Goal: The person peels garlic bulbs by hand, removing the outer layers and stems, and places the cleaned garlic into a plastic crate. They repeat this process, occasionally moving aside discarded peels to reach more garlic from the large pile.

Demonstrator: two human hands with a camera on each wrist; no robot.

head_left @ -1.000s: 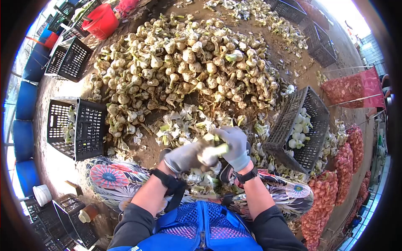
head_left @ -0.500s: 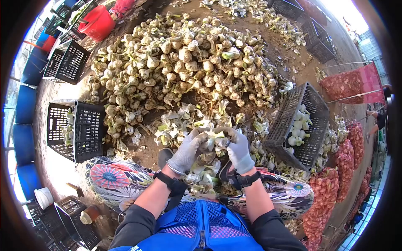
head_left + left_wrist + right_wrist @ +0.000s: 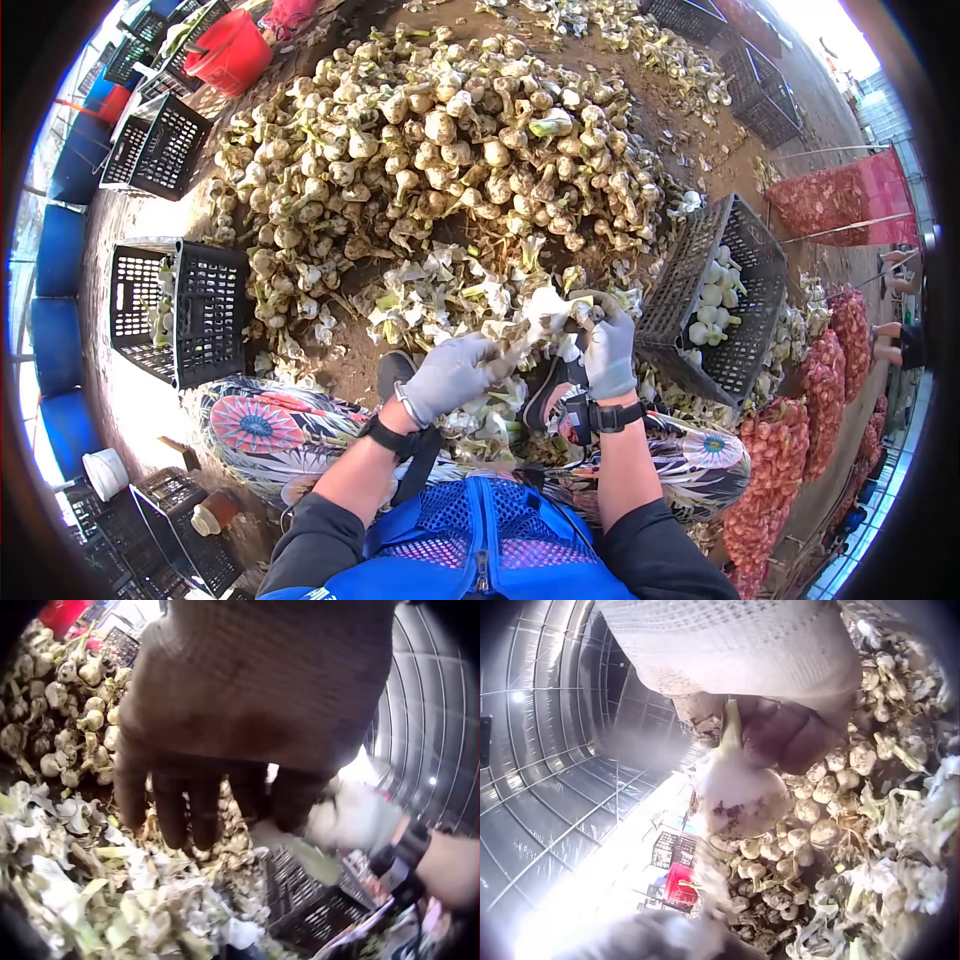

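Note:
My gloved right hand point(image 3: 608, 355) pinches a garlic bulb point(image 3: 742, 795) by its green stem. The bulb is white on top, with dirt-stained skin lower down. My gloved left hand point(image 3: 450, 378) is beside it, fingers bent toward the bulb, pinching a blurred strip of garlic skin point(image 3: 714, 881) that trails from the bulb. In the left wrist view the back of the glove hides most of that grip. Loose garlic skins point(image 3: 440, 285) lie on the ground under and beyond both hands.
A big heap of unpeeled garlic point(image 3: 430, 150) lies ahead. A black crate point(image 3: 665, 315) with clean white bulbs stands at the right, another crate point(image 3: 210, 320) at the left. Full red mesh bags point(image 3: 765, 490) line the right side. A red bucket point(image 3: 230, 60) stands far left.
Both hands were close together at the bulb; now the right hand has shifted right with it and the left hand has drawn back left and down with a strip of skin.

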